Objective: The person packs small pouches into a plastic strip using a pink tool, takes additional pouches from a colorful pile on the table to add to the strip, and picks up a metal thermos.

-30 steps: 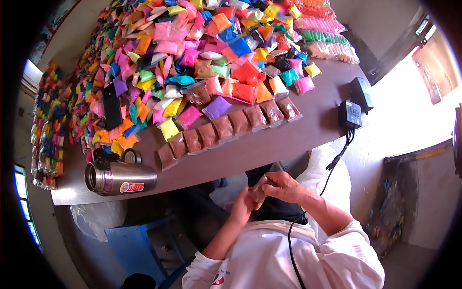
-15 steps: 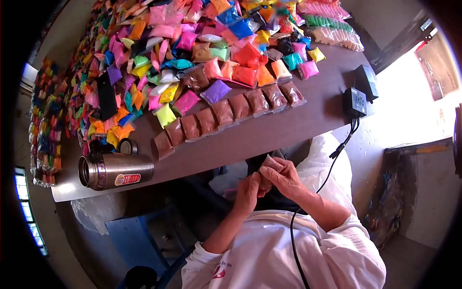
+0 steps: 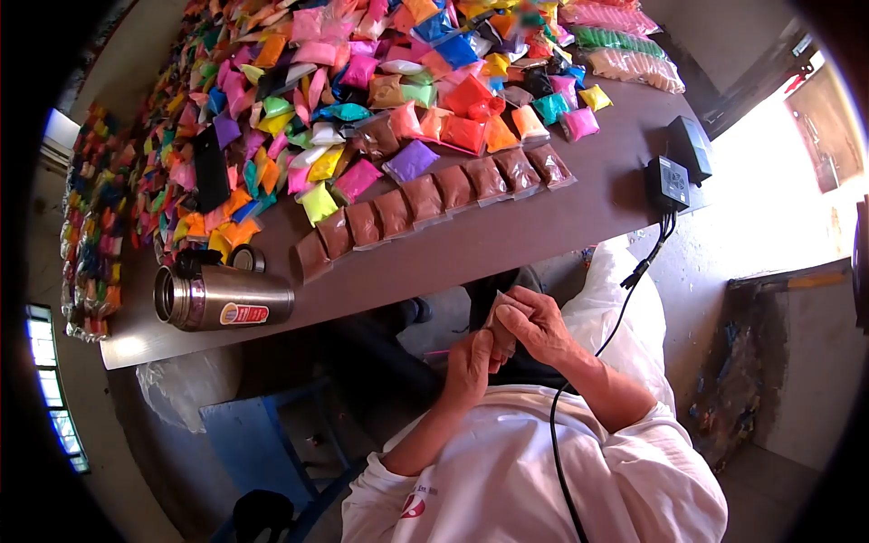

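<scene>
Over my lap, in front of the table edge, both hands are closed on a small brown packet (image 3: 500,333) with a clear plastic tip showing at its top. My left hand (image 3: 469,364) pinches it from the lower left. My right hand (image 3: 536,331) grips it from the right, thumb laid across its face. Fingers cover most of the packet. On the table beyond lies a slightly curved row of brown clay-like packets (image 3: 421,200), flat and side by side in clear plastic.
A heap of colourful packets (image 3: 362,68) covers the back and left of the table (image 3: 543,231). A steel flask (image 3: 226,297) lies on its side at the front left, and a black phone (image 3: 211,172) rests on packets. A cable (image 3: 611,330) runs from a black box (image 3: 668,184) past my right arm.
My hands stay together on the packet, with small shifts of the fingers; a bit more of the packet shows now. The view has tilted slightly.
</scene>
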`<state>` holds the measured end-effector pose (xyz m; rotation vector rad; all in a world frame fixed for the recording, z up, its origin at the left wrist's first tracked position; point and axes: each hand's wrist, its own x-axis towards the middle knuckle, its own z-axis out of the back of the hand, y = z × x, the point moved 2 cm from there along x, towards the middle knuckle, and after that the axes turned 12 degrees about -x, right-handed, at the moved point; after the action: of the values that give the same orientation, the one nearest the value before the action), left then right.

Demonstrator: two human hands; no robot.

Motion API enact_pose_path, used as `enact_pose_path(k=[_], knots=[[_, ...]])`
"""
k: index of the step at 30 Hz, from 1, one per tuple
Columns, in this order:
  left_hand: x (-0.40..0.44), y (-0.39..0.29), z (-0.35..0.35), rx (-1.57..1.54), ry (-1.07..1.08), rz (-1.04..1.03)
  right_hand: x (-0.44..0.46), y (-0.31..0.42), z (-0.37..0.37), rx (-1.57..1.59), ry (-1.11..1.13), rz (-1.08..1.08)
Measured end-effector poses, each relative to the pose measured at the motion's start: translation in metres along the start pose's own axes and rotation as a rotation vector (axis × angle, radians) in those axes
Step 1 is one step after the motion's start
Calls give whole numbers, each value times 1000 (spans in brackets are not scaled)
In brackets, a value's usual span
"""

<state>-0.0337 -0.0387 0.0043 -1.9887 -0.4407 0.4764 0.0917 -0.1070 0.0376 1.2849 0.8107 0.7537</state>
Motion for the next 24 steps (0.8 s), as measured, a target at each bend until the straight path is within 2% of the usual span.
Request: enact_pose_path(k=[5, 11, 13, 16, 24], knots=[[-18, -4, -11, -9, 16, 3, -19, 1, 1, 70, 9, 40], [-37, -5, -19, 36, -8, -31, -40, 13, -5, 303, 60, 23], [-46, -7, -24, 37, -13, -27, -46, 11, -8, 205, -104, 125], [-58, -7, -31, 39, 8, -31, -60, 13, -4, 294, 15, 136], [-75, -13, -39, 206, 23, -56, -78, 15, -3, 404, 87, 97]])
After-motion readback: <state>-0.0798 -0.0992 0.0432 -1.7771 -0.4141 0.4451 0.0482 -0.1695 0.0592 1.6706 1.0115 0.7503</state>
